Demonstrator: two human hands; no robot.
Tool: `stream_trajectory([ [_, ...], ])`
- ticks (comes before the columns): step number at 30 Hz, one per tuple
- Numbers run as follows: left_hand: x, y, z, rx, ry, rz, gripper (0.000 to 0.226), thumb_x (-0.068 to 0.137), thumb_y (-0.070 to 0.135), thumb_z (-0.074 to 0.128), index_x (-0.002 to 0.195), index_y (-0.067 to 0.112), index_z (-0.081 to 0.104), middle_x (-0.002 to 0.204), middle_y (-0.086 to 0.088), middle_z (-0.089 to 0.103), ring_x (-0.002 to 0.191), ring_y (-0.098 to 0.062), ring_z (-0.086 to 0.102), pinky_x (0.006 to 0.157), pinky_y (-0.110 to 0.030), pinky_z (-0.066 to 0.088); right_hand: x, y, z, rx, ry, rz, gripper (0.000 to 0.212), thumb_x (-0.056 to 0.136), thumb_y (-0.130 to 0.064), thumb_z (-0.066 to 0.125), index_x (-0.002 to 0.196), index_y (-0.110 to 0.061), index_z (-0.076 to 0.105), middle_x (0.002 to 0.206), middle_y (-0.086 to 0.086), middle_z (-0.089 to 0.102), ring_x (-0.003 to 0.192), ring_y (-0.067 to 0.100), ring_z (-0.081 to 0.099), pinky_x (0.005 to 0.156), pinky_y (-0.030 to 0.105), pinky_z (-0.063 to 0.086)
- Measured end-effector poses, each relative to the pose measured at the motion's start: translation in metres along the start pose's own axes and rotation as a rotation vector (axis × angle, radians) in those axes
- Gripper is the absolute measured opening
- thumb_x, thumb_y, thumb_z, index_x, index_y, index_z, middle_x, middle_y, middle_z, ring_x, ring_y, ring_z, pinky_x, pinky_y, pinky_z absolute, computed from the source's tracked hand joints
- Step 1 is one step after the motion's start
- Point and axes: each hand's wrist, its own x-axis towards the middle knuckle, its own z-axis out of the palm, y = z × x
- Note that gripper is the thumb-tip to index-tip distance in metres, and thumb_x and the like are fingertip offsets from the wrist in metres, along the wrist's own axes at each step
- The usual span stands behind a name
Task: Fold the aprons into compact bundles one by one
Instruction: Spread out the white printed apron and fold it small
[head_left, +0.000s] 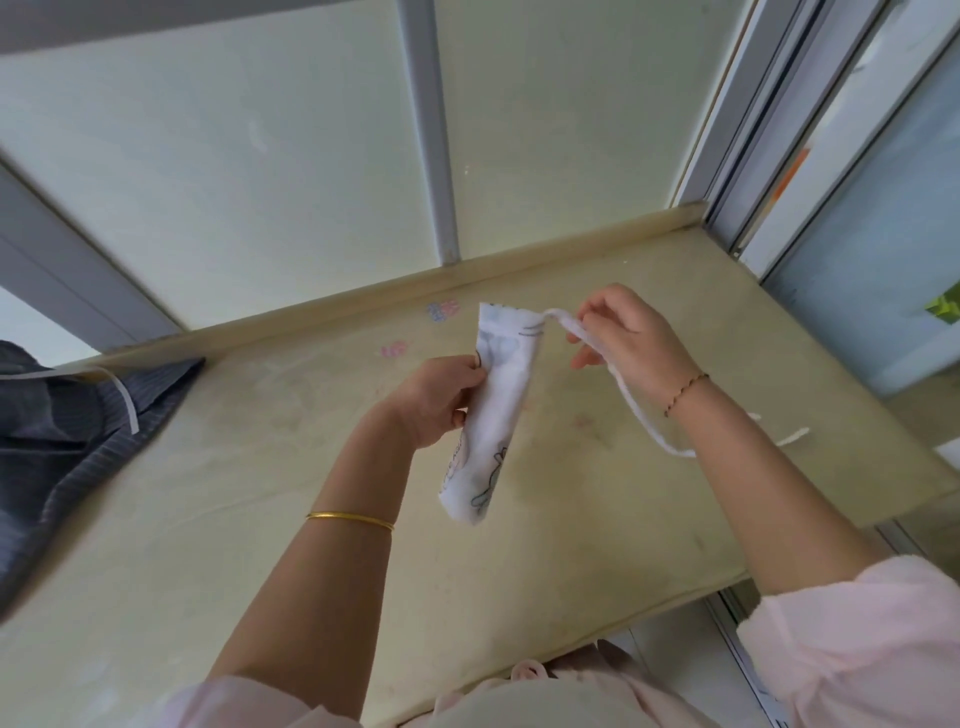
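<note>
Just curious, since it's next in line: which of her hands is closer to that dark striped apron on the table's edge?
Left. The left hand grips the white bundle, apart from the dark striped apron. The right hand, pinching the strap, is farther away.

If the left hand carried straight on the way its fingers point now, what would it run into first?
The left hand points right and already holds the rolled white apron, so that comes first. Beyond it, the right hand pinching the white strap looks next, though depth is unclear.
</note>
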Motion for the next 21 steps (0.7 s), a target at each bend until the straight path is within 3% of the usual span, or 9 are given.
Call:
stream_trajectory([
  [4,-0.003,-0.001,-0.014,-0.238,-0.052,-0.076,0.025,0.096,0.004,0.034,0.083,0.009,0.054,0.069,-0.003,0.050,0.055,-0.014,0.042,0.047,-0.021,0.032,-0.004,0.001,0.015,-0.047,0.005,-0.096,0.017,0.087,-0.007,0.061,0.078,-0.021,0.058,0.074,-0.008,0.060,0.058,-0.001,0.057,0.063,0.014,0.046],
  [7,-0.006,-0.001,-0.020,-0.324,-0.099,-0.118,0.025,0.096,0.006,0.034,0.081,0.010,0.054,0.069,-0.003,0.053,0.058,-0.015,0.044,0.051,-0.023,0.031,0.002,-0.005,0.023,-0.024,0.031,-0.100,0.013,0.083,-0.004,0.066,0.085,-0.015,0.060,0.076,-0.006,0.061,0.063,0.009,0.060,0.065,0.021,0.050],
  [10,-0.007,-0.002,-0.026,-0.415,-0.195,-0.146,0.022,0.094,0.009,0.038,0.085,0.009,0.057,0.077,-0.005,0.057,0.067,-0.018,0.049,0.060,-0.026,0.035,0.015,-0.008,0.031,-0.163,0.125,-0.098,0.010,0.081,-0.011,0.068,0.081,-0.016,0.060,0.077,-0.005,0.059,0.071,0.013,0.056,0.072,0.028,0.049],
  [13,-0.010,0.002,-0.028,-0.507,-0.385,-0.155,0.013,0.081,0.011,0.056,0.088,0.008,0.066,0.081,-0.005,0.063,0.074,-0.019,0.058,0.073,-0.029,0.045,0.028,-0.015,0.039,-0.332,0.193,-0.112,0.005,0.081,-0.021,0.069,0.082,-0.020,0.065,0.085,-0.003,0.059,0.071,0.012,0.053,0.069,0.023,0.041],
  [17,-0.014,0.005,-0.029,-0.645,-0.582,-0.112,0.035,0.058,0.006,0.081,0.091,0.004,0.071,0.080,-0.006,0.066,0.072,-0.019,0.064,0.069,-0.030,0.055,0.032,-0.024,0.053,-0.286,0.175,-0.115,0.008,0.085,-0.021,0.065,0.091,-0.017,0.068,0.075,-0.009,0.059,0.070,0.012,0.054,0.068,0.024,0.044],
  [21,-0.011,0.001,-0.030,-0.694,-0.573,-0.090,0.050,0.056,0.003,0.081,0.104,0.001,0.068,0.079,-0.007,0.066,0.072,-0.020,0.063,0.068,-0.030,0.054,0.030,-0.025,0.059,-0.268,0.187,-0.092,0.008,0.086,-0.018,0.064,0.084,-0.023,0.059,0.069,-0.016,0.053,0.065,0.005,0.051,0.062,0.021,0.043],
])
